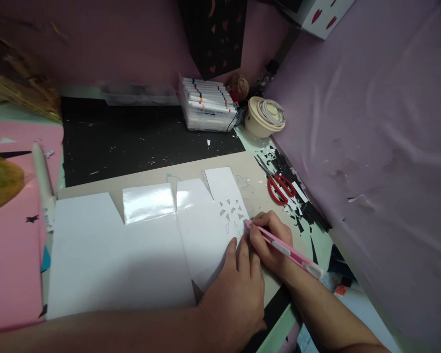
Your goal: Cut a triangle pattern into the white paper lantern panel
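Note:
A large sheet of white card, cut with flaps along its far edge, lies on a beige board. Near its right end is a cluster of small triangular cut-outs, with a few outlined triangles below. My right hand grips a slim pink craft knife, its tip down at the card beside the triangles. My left hand lies on the card with fingers stretched out, just below the outlined triangles and close to my right hand.
Red-handled scissors rest among black and white paper scraps on the right. Behind stand a box of markers and a lidded tub. On the left lies pink paper with a white pen-like tool. A purple wall bounds the right.

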Tool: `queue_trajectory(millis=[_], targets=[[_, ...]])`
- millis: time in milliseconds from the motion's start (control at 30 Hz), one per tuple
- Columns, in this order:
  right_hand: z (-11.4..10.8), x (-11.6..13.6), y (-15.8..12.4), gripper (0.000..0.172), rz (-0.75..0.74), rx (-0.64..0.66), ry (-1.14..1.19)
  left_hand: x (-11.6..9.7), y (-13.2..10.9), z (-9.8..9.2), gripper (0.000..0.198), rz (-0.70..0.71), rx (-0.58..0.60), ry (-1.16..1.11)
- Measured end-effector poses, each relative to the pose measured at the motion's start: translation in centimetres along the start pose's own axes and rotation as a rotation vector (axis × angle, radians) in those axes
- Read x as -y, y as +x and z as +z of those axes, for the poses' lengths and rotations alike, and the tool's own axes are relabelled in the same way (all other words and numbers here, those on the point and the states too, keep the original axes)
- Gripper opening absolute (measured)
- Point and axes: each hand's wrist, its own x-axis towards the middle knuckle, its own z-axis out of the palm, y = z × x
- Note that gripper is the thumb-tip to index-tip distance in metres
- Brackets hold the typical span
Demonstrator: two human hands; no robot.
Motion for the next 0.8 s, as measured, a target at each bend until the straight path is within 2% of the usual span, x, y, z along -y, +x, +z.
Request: queue_trajectory(millis=[800], targets=[[-0.33, 0.29, 0.32, 0.021, -0.007, 0.038, 0.122, -0.06, 0.00, 0.03, 0.086, 0.018, 0.035, 0.015]])
